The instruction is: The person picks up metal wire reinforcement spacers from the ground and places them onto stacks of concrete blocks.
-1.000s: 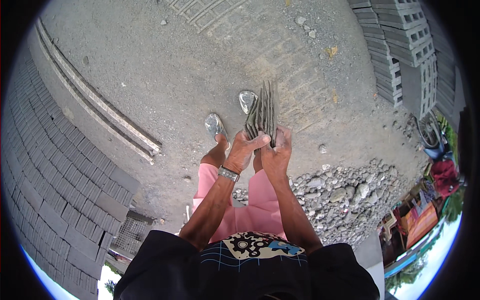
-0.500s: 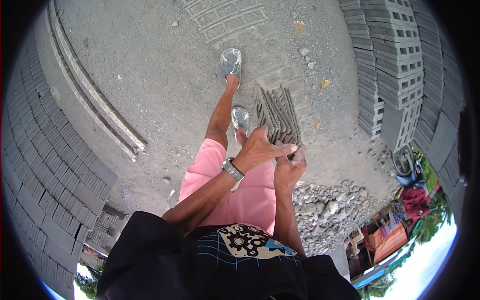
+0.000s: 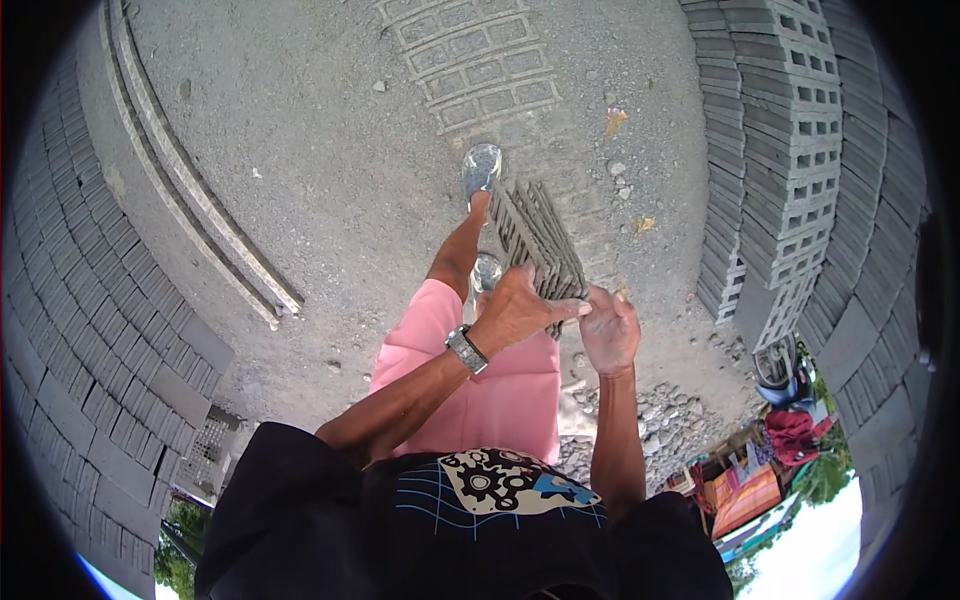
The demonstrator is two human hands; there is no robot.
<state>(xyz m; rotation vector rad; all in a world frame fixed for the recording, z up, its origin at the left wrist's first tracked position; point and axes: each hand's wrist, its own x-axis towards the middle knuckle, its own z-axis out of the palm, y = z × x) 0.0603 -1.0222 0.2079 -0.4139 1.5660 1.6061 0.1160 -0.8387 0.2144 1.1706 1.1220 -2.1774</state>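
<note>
My left hand (image 3: pixel 512 305), with a watch (image 3: pixel 466 349) on its wrist, is closed on the near end of a stack of thin, grey, cement-dusted boards (image 3: pixel 540 235). The stack leans away from me, its long edges slightly fanned. My left thumb lies across the near edge, pointing right. Just right of that thumb is my right hand (image 3: pixel 610 332), its fingers raised and apart and nothing visible in it. Whether a fingertip touches the boards I cannot tell.
Rows of hollow concrete blocks (image 3: pixel 805 150) stand stacked at right, with more block stacks (image 3: pixel 100 330) at left. Two long bars (image 3: pixel 190 190) lie on the left ground. Block-shaped outlines (image 3: pixel 480 70) mark the ground ahead. Gravel (image 3: pixel 660 425) lies near right, beyond it a motorcycle (image 3: pixel 785 378).
My right hand has come away from the near edge of the boards and opened to the right. The left hand keeps its hold. The whole view has shifted slightly.
</note>
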